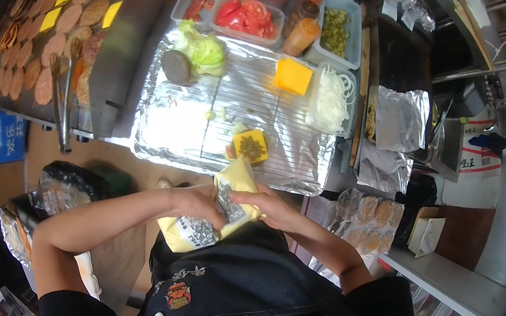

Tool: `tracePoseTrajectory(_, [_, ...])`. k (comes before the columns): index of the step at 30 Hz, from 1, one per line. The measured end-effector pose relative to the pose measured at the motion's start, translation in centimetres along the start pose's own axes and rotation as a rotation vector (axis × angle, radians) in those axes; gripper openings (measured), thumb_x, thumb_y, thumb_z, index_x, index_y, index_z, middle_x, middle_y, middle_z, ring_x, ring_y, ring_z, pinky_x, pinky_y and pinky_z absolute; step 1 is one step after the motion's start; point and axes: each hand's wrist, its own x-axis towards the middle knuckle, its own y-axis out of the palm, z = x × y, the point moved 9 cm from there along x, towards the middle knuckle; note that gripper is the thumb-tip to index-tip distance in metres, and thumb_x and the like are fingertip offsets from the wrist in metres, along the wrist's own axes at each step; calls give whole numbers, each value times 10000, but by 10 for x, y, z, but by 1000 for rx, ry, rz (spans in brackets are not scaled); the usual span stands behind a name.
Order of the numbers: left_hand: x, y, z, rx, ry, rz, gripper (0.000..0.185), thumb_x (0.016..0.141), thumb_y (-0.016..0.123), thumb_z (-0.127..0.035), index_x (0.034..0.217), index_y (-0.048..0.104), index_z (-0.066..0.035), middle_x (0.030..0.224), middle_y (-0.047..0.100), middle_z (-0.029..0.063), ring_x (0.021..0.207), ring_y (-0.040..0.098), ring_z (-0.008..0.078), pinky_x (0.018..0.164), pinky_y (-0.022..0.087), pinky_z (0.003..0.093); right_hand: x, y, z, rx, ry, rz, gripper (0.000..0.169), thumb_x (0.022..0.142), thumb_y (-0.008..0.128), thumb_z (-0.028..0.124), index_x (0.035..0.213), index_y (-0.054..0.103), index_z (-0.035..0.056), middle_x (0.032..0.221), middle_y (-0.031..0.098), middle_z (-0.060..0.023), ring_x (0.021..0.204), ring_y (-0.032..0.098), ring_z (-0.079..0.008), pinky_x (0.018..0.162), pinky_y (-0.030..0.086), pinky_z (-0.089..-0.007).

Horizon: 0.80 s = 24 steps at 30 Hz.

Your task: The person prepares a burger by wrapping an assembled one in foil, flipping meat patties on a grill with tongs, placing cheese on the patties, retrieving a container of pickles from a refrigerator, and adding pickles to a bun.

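Note:
Both hands grip a soft pale-yellow pouch (233, 181) with printed labels, bent in the middle, in front of my apron. My left hand (195, 206) presses its fingers into the fold. My right hand (268, 207) holds the other end, thumb laid across the front. Just beyond the pouch's upper end, a cheese slice (257, 138) topped with chopped green pieces (251, 148) lies on a wire rack over a foil-lined tray (170, 136). Farther back on the rack are lettuce leaves (207, 56), a dark round patty or bun (176, 68) and orange cheese slices (293, 76).
Tubs of sliced tomato (245, 19), pickles (335, 32) and shredded onion (330, 98) edge the tray, beside sauce bottles (301, 36). At the upper left, a griddle (115, 85) bears several patties, with metal tongs (63, 103) jutting over its edge. Bagged patties (369, 219) lie at my right.

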Motion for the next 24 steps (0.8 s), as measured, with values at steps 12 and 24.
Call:
tracePoseTrajectory(12, [33,-29,22,-16,-315,-222,242,700,644,-47,928,625,32,781,645,91,672,638,173,578,513,314,20,-31,-11,-18,206,-40,336,869,649,354,1071,590,92,778,611,10,559,539,-46,360,317,-181])
tracePoseTrajectory(24, [44,-19,6,210,-285,-202,259,713,653,-92,942,629,25,812,655,106,725,634,203,647,507,324,4,-42,-14,23,117,-151,318,880,644,329,1034,591,55,753,609,-7,517,527,-57,354,323,-195])
